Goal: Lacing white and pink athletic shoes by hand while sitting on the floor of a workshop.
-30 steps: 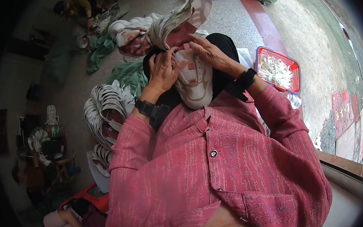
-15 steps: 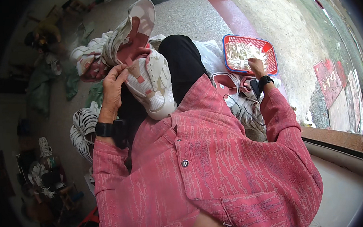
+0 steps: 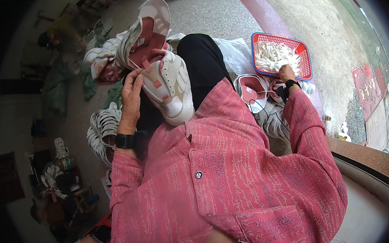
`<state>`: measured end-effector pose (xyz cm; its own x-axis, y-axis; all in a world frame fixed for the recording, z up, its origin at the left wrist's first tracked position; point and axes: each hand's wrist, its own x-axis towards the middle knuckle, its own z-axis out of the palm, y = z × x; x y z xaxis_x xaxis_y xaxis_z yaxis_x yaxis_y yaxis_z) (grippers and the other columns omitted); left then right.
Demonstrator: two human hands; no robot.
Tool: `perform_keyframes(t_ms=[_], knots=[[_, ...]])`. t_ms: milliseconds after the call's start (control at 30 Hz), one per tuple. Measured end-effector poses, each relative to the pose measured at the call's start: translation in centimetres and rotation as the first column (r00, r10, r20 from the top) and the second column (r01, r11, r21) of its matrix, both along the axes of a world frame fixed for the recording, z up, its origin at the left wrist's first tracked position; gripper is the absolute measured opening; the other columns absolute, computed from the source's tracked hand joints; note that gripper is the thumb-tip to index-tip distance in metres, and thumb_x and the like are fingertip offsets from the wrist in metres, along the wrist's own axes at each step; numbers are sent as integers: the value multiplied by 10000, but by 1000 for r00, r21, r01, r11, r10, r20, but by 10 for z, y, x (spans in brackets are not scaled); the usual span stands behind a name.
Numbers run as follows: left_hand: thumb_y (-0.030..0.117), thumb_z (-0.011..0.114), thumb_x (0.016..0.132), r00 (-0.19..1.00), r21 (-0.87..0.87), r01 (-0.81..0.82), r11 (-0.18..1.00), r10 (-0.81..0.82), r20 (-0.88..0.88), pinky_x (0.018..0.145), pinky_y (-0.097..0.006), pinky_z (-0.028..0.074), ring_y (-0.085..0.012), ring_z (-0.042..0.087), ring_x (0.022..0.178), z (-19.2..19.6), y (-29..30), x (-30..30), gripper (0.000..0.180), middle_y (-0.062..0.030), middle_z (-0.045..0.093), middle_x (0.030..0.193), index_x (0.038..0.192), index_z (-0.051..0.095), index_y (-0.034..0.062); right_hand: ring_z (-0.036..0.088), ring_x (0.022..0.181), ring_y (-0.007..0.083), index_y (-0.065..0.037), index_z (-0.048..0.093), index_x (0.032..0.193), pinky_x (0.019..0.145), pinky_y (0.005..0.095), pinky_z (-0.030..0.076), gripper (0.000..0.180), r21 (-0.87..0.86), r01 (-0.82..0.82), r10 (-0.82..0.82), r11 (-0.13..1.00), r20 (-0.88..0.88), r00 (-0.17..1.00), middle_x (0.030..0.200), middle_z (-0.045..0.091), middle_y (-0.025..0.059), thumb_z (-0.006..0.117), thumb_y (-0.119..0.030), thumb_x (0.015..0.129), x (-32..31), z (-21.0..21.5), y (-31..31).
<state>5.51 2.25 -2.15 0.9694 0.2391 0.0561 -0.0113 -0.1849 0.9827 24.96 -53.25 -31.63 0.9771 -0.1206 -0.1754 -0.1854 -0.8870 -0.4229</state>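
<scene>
Red basket (image 3: pixel 305 48) of white laces (image 3: pixel 276 56), right hand (image 3: pixel 286 72) fingers hidden, left hand (image 3: pixel 132 87) fingers holding white sneaker (image 3: pixel 171 85)

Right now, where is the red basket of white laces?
In the head view the red basket sits on the ground at the person's right, just beyond the right hand reaching into it.

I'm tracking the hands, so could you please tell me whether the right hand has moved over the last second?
Yes. The right hand left the white shoe on the lap and went out rightwards to the red basket of white laces.
</scene>
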Motion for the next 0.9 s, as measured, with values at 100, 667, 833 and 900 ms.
perform_keyframes(t_ms=[100,667,833,900], knots=[[197,569,996,999,-23,31,999,-31,-14,984,-242,386,-92,523,1084,7,-2,-4,303,-4,598,1171,1249,572,29,679,883,394,-37,727,886,799,459,525,205,-124,-52,67,991,125,990,876,693,237,584,-178,844,2,-1,-2],[169,601,974,999,-83,44,996,-43,9,1063,-272,343,-116,501,1174,6,-3,-19,380,-31,574,1258,1321,535,29,654,944,402,-6,674,913,796,468,523,206,-157,-163,175,974,67,982,969,669,244,498,-101,866,-19,11,9],[162,590,980,997,-145,82,986,-82,8,1066,-274,344,-119,506,1179,7,-10,-11,386,-36,579,1258,1331,519,17,681,832,366,41,617,939,730,470,534,210,-66,-63,73,996,151,986,874,663,267,525,-143,893,-4,4,-33],[155,586,981,998,-119,58,991,-58,2,1069,-275,343,-119,507,1180,7,-6,-15,381,-39,577,1267,1328,520,13,675,712,193,0,595,892,600,356,581,181,794,313,-258,521,-202,945,817,661,103,537,-164,944,8,33,-8]])
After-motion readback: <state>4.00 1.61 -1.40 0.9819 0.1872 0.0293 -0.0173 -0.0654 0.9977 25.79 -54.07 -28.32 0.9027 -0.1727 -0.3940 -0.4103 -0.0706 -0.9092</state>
